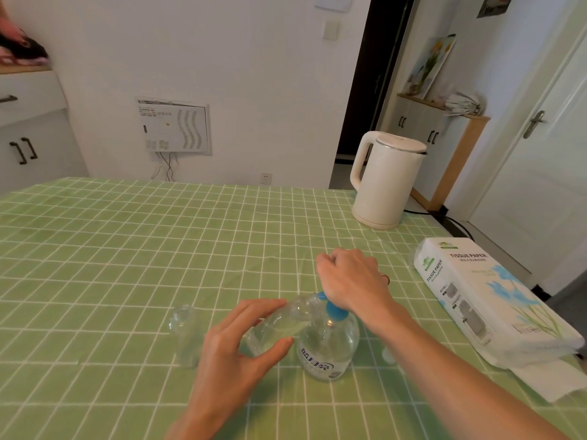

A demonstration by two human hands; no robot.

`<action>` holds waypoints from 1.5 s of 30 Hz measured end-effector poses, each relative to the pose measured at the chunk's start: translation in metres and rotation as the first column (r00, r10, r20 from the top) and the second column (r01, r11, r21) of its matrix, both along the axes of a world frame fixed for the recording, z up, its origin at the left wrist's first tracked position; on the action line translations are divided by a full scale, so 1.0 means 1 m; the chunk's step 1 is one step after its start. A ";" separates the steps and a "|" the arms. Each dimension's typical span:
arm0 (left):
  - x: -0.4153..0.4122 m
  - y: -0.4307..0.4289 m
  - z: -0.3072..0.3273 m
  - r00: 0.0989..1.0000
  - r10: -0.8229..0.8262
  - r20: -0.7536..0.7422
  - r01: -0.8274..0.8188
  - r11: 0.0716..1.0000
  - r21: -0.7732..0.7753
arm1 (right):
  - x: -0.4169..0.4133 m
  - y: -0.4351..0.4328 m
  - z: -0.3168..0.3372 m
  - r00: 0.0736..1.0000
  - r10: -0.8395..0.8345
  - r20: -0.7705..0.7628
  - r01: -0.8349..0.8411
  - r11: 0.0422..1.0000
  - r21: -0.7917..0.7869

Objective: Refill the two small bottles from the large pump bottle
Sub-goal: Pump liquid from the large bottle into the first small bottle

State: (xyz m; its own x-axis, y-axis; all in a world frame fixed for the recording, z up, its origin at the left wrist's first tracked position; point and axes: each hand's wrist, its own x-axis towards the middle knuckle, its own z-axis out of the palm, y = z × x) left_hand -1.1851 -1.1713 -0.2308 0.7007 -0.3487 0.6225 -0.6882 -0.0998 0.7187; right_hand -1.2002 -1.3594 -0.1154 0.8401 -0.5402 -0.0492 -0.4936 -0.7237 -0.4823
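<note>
The large clear pump bottle (328, 347) with a blue pump head stands on the green checked tablecloth near the front. My right hand (351, 277) rests closed on top of the blue pump head. My left hand (235, 341) holds a small clear bottle (279, 322), tilted with its mouth up against the pump spout. A second small clear bottle (185, 335) stands upright on the cloth to the left, apart from both hands. A small clear cap-like piece (389, 355) lies to the right of the pump bottle, partly hidden by my right forearm.
A cream electric kettle (386, 179) stands at the far right of the table (127, 249), its cord trailing off the edge. A pack of tissue paper (486, 300) lies along the right edge with a loose sheet under it. White cabinets stand at the left.
</note>
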 end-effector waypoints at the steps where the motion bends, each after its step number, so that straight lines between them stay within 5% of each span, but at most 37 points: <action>1: 0.000 0.000 0.000 1.000 -0.001 0.003 0.001 1.000 -0.002 | 0.000 0.000 0.000 1.000 0.002 0.000 -0.002 1.000 -0.003; 45: -0.003 -0.001 0.007 1.000 -0.002 -0.017 0.001 0.999 -0.035 | 0.002 -0.001 -0.001 1.000 -0.006 -0.011 0.007 0.999 0.031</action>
State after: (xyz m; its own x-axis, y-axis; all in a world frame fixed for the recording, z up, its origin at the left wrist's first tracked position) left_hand -1.1885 -1.1727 -0.2238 0.7109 -0.3283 0.6220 -0.6757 -0.0735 0.7335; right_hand -1.1982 -1.3607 -0.1169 0.8360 -0.5436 -0.0749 -0.5033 -0.7051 -0.4995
